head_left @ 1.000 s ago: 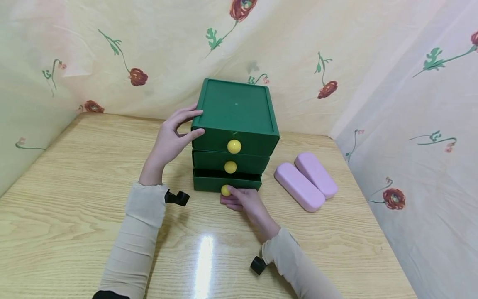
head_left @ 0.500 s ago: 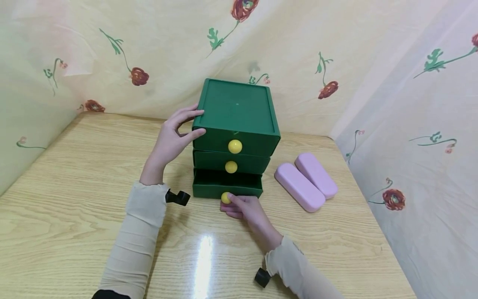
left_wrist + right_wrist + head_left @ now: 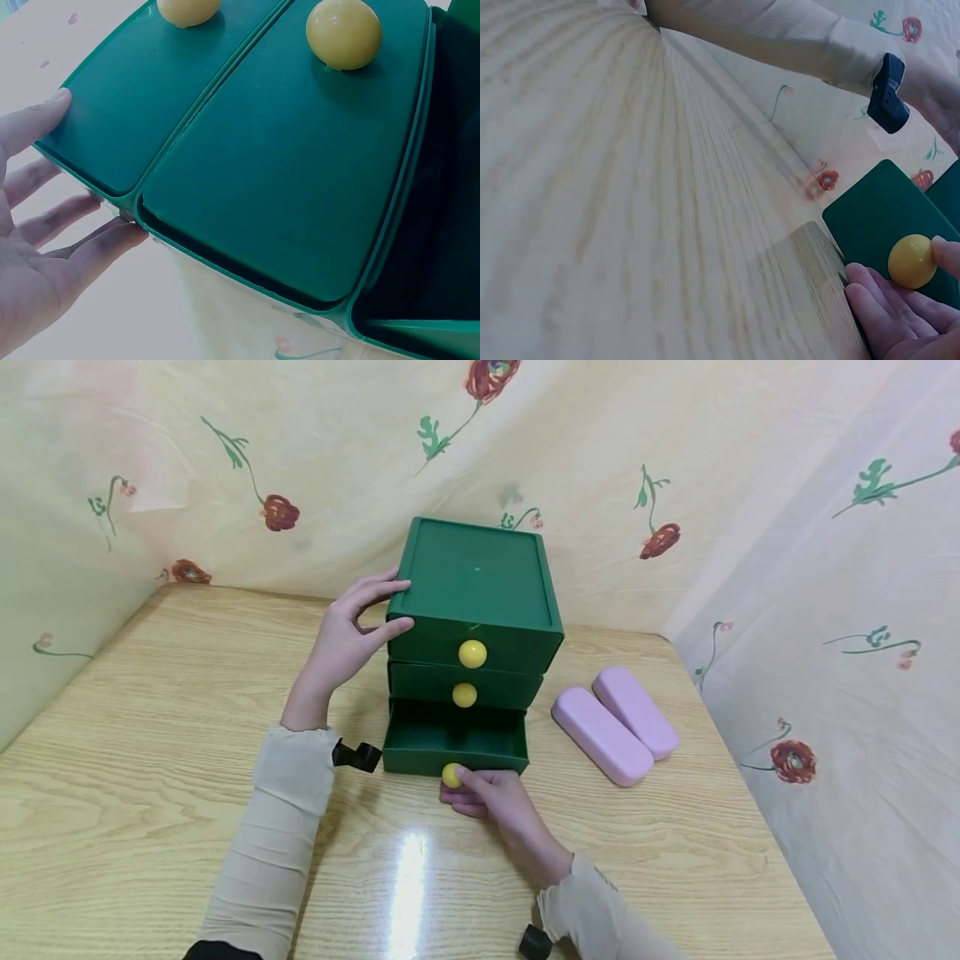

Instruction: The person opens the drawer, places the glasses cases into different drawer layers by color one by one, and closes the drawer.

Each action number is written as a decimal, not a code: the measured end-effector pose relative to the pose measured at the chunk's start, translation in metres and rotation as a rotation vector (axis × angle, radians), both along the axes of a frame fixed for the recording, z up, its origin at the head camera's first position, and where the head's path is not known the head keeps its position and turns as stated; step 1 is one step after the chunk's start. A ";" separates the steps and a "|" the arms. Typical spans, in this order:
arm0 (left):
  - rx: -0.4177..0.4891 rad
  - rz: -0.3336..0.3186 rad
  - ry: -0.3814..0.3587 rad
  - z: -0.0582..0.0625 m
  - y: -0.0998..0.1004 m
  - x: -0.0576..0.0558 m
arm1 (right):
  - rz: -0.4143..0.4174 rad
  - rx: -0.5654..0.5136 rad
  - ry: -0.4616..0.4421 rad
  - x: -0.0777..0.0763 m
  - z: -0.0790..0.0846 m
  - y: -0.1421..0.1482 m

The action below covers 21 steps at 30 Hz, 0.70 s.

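A green drawer cabinet (image 3: 476, 568) with three drawers, each with a round yellow knob, stands toward the back of the table. Its bottom drawer (image 3: 420, 762) is pulled out and its inside looks bare; the upper two are closed. My right hand (image 3: 498, 802) pinches the bottom drawer's yellow knob (image 3: 912, 261) between thumb and fingers. At the cabinet's left side, my left hand (image 3: 348, 631) rests with fingers spread, thumb on the front edge and fingertips at the top edge. In the left wrist view, the left fingers (image 3: 105, 247) touch the cabinet's side.
Two pink rounded oblong cases (image 3: 603, 735) lie side by side on the wooden table (image 3: 187, 760), right of the cabinet. A flower-patterned cloth (image 3: 337, 460) hangs close behind the cabinet and along the table's right side.
The right hand has drawn the bottom drawer farther out toward me, showing more of its inside. The left hand has stayed in place on the cabinet.
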<state>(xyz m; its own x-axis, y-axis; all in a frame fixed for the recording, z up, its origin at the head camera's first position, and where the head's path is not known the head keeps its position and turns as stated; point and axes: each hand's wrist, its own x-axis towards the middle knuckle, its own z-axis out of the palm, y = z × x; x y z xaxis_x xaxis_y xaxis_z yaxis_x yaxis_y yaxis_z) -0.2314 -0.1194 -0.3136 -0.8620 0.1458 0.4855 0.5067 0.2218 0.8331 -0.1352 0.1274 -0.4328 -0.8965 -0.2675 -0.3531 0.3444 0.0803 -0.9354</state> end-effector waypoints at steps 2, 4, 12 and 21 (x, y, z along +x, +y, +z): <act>0.001 -0.002 -0.001 0.000 0.000 0.000 | 0.003 -0.005 -0.003 0.002 0.000 0.000; 0.001 -0.003 -0.001 0.000 0.000 0.000 | 0.009 -0.006 -0.004 0.004 0.001 -0.001; -0.001 -0.001 0.001 0.001 0.000 0.000 | 0.023 -0.016 -0.030 0.012 0.004 -0.002; -0.002 -0.003 -0.003 0.000 0.000 0.000 | 0.024 -0.120 -0.123 0.022 0.003 0.000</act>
